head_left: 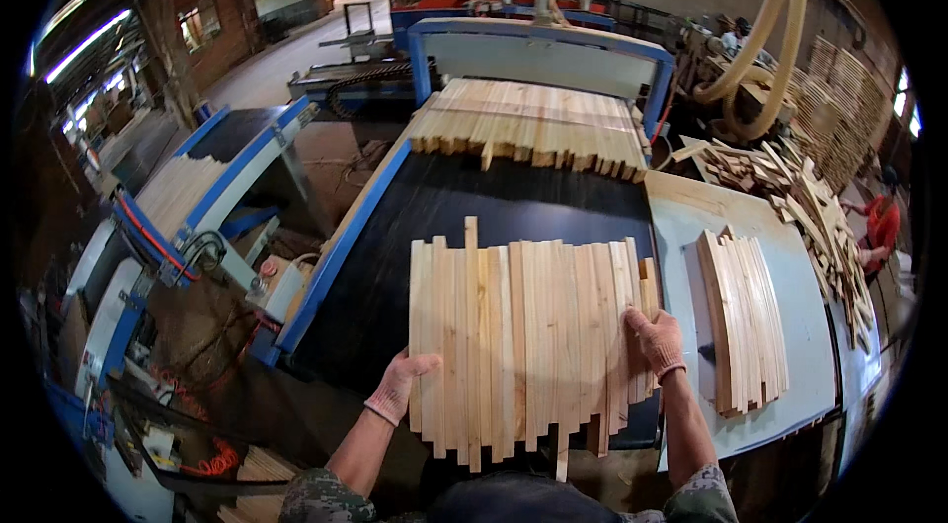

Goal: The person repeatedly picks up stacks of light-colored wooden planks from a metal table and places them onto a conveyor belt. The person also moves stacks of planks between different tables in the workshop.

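Observation:
Between my gloved hands is a row of pale wooden strips, side by side, their ends uneven and one strip jutting out at the far edge. My left hand presses the row's left side, thumb on top and fingers hidden beneath or beside the wood. On the opposite side my right hand grips the edge strips, a couple of which sit slightly out of line. The row lies over the near end of a black conveyor belt. Farther up the belt, another batch of strips lies before the machine's blue frame.
A pale side table on the right carries a smaller stack of strips. Beyond it is a heap of loose wood, with a person in red nearby. At left stands a second conveyor holding strips. A control box adjoins the belt's left rail.

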`<action>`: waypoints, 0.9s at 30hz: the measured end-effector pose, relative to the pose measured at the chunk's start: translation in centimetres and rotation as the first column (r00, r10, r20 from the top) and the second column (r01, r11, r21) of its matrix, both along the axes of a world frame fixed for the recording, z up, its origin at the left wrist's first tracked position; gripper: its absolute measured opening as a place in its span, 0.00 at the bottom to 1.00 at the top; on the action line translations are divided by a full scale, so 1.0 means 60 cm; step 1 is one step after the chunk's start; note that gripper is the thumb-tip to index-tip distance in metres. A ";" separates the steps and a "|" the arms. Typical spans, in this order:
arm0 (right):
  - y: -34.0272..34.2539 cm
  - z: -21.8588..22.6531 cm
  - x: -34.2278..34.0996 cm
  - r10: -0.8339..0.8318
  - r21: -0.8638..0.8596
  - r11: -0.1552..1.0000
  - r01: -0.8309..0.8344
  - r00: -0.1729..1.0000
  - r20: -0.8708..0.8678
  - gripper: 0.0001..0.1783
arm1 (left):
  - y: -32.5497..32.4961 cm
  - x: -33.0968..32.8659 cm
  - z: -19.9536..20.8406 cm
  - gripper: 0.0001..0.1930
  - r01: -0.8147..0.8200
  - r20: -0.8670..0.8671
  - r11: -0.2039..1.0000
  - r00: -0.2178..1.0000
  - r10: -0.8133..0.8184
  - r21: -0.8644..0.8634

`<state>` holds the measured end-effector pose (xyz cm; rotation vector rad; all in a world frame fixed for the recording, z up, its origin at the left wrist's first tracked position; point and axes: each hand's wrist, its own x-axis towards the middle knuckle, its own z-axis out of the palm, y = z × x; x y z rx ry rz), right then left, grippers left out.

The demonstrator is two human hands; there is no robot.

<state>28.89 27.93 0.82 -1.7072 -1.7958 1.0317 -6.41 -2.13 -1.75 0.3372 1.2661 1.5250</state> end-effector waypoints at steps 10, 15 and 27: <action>0.001 0.002 -0.024 -0.009 -0.004 1.000 0.009 1.000 0.026 0.36 | 0.024 -0.036 -0.025 0.42 0.042 -0.034 0.998 0.998 -0.043 -0.054; -0.009 0.021 -0.051 -0.019 -0.039 0.999 0.022 0.997 0.074 0.36 | 0.038 -0.064 -0.018 0.40 0.094 0.028 0.996 0.995 -0.094 -0.007; 0.022 -0.070 -0.132 0.121 -0.166 0.980 -0.111 0.991 0.053 0.28 | 0.066 -0.197 -0.053 0.41 0.160 0.052 0.983 0.986 -0.156 -0.090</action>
